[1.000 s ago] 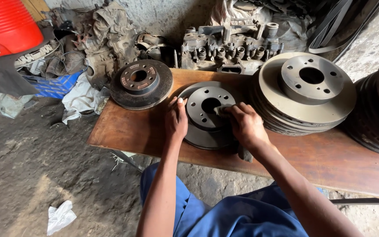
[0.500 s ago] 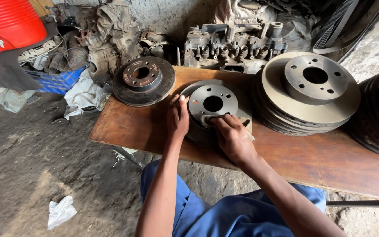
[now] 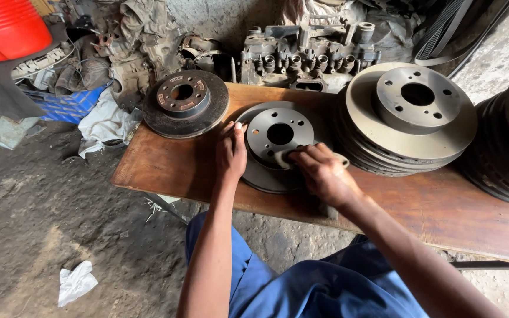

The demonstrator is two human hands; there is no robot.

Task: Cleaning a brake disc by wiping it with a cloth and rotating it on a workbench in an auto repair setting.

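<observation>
Blue crate (image 3: 66,106): rags, scrap. Grey brake disc (image 3: 278,144) on surface (image 3: 166,171); left hand (image 3: 231,154) flat on rim, right hand (image 3: 323,174) closed on small pad (image 3: 284,156).

A rough car-repair workshop: round grey metal brake discs (image 3: 410,118) stacked on a worn brown wooden worktop (image 3: 166,165), a greasy grey metal engine casting (image 3: 307,56) behind it, dirty rags (image 3: 142,41), and an oil-stained dirt floor (image 3: 48,218).

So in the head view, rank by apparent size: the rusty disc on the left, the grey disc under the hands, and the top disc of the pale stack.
1. Top disc of the pale stack, clearly largest.
2. Grey disc under the hands and rusty disc: these look alike, and the hands partly cover the grey one, so no ranking between them.
</observation>
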